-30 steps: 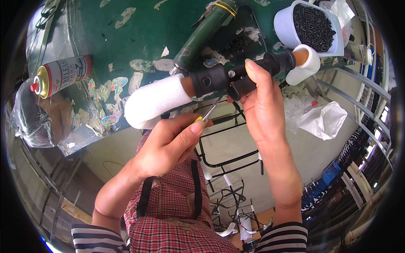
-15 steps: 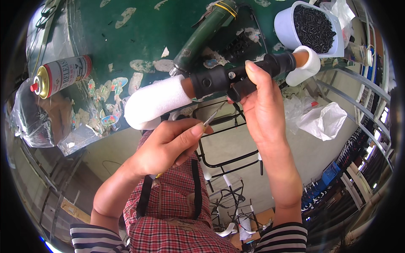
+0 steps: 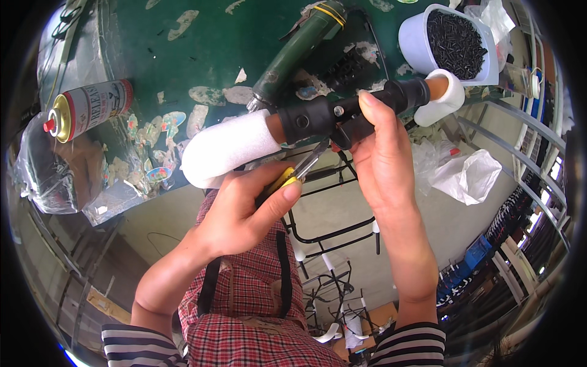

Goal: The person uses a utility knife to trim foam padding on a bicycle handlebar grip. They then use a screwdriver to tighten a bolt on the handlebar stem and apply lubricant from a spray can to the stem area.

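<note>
Black clamp, white foam sleeve, yellow-handled screwdriver, green table.

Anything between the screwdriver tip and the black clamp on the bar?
Nothing visible. The left hand holds the yellow-handled screwdriver, its tip right at the underside of the black clamp. The right hand grips the clamp from the right side, its fingers off the tip's path.

A spray can with a white-and-red label, gold shoulder and red nozzle lies on its side at the green worktop's left. Beside it, at the left edge, sits a clear plastic bag; a crumpled white bag lies lower right.
</note>
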The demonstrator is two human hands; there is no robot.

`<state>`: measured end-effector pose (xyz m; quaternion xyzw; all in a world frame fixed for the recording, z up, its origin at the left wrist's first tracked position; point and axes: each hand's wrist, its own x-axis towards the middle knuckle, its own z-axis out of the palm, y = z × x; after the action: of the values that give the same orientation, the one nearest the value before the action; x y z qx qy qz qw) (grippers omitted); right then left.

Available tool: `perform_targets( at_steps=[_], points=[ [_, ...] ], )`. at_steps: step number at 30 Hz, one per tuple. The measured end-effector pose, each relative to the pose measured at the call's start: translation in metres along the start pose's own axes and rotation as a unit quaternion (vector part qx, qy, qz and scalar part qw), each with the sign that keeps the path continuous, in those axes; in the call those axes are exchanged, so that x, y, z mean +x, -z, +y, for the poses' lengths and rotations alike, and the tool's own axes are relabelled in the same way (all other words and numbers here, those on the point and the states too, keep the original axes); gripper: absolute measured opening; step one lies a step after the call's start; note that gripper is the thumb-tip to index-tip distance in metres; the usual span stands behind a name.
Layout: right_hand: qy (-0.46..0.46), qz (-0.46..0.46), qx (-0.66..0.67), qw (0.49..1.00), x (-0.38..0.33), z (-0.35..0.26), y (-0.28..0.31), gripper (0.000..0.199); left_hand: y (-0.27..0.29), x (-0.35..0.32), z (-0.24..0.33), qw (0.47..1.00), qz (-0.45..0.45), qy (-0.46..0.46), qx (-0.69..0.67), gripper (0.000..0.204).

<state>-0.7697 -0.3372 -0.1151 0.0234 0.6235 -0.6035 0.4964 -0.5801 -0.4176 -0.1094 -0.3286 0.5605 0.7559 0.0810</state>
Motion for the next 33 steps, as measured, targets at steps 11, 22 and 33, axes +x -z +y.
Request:
perform_targets(
  at_steps=[11,22,33],
  points=[
    [-0.003,-0.001,0.007,1.0,0.0,-0.001,0.0,0.028,0.001,0.0,0.002,0.994,0.005,-0.08,0.076,0.038],
    [-0.006,0.003,0.01,1.0,0.001,0.001,-0.002,0.029,0.013,-0.012,0.02,0.999,-0.032,-0.038,0.01,0.048],
    [0.018,0.05,0.049,0.997,0.001,0.007,-0.008,0.032,0.115,0.04,0.053,0.862,0.346,-0.054,0.366,0.036]
  ],
)
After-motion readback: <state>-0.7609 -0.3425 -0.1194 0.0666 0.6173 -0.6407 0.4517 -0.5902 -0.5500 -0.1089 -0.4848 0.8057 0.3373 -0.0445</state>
